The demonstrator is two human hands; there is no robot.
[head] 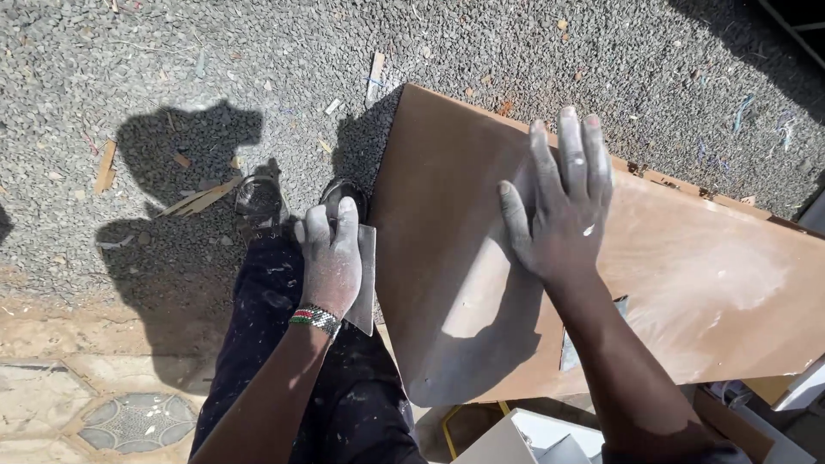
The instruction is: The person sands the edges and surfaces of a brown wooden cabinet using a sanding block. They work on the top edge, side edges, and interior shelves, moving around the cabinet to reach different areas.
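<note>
Two dusty hands are at work over a brown board, and both are white with powder. Nearest me, the left hand [331, 258] has its grip closed around a pale folded sheet of sandpaper [364, 279], fingers curled over the top edge, held down beside the dark paint-flecked trousers [284, 344] and just off the board's rounded corner. A beaded bracelet [314, 319] sits at that wrist. Slightly further out, the right hand [563, 202] lies flat and open on the brown board [705, 283], palm down, fingers spread, holding nothing. The board is tilted, its near corner overhanging white panels [524, 434] below, its far end running off to the right.

Several things could go wrong, to my eye. With only one flat palm steadying it and fine dust under that palm, the board could slide or tip off its support. The dust patch [730, 275] suggests a slippery face. A thin grey blade-like piece [571, 348] lies on the board beside the right forearm; a sweep of the arm might knock it off or nick skin. Beyond the shoes [258, 202], loose gravel [258, 51] strewn with wood offcuts [202, 199] offers poor footing, so a shifted stance could jolt everything.
</note>
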